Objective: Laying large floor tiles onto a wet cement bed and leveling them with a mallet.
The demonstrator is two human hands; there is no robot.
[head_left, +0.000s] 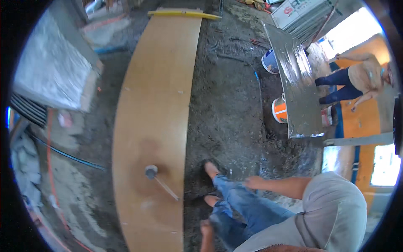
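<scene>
My right hand (253,182) rests on the knee of my blue jeans (241,201) with loose fingers and nothing in it. My left hand (205,233) shows only partly at the lower edge beside the jeans, and its fingers are hard to make out. My feet (211,169) in dark sandals stand on the dirty concrete floor next to a long plywood board (155,96). On the board, left of my feet, lies a small round grey head with a thin stick (152,171). Neither hand touches it.
A yellow bar (184,14) lies across the board's far end. To the right a shiny metal sheet (299,84) rests over a blue-white bucket (268,61) and an orange-white bucket (278,110). Another person (357,80) bends beside it. A foil-faced panel (50,69) and cables (67,155) lie at left.
</scene>
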